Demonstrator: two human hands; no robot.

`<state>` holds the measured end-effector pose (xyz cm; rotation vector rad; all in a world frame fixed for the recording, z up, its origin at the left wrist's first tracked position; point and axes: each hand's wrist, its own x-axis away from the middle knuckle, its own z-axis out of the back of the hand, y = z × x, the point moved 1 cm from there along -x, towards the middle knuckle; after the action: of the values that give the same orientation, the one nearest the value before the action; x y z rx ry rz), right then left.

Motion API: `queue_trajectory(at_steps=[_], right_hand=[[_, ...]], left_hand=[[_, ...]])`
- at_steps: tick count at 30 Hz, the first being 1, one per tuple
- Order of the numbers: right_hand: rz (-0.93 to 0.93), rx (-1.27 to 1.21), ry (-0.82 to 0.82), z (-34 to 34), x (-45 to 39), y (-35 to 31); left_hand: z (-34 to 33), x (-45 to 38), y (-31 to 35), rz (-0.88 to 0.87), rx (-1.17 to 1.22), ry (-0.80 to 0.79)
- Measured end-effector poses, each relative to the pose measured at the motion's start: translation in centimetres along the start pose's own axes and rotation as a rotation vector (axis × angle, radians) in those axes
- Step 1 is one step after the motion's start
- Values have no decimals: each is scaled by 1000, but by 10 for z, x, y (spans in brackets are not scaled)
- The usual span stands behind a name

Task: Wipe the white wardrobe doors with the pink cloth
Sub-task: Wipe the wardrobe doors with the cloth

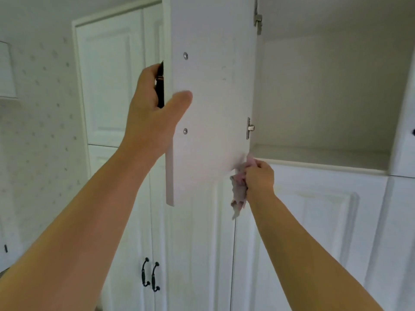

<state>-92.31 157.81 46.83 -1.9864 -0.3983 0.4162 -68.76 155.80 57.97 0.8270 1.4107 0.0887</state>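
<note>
Cloth (pixel 239 185) bunched in right hand (pixel 259 178), hanging below the grip.

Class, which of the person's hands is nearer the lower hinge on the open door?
Right. The right hand sits just below the lower hinge; the left hand grips the door's opposite edge.

Spotted wallpaper (pixel 42 113) across the left wall, with a pale ribbed panel (pixel 6 70) at the far left edge, cut off by the frame. Low on that same edge, a small dark fitting (pixel 5 248), too small to identify. Plain ceiling (pixel 45 10) above, in the upper left corner.
</note>
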Motion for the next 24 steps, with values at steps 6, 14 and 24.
queue_trajectory(at_steps=[6,14,24], right_hand=[[759,1106,-21,30,-69,6],[937,1709,-60,55,-71,14],[779,1767,183,201,-65,-58]], left_hand=[[-13,4,1,-12,82,53],[-16,7,8,5,8,58],[-95,38,39,-107,-50,166]])
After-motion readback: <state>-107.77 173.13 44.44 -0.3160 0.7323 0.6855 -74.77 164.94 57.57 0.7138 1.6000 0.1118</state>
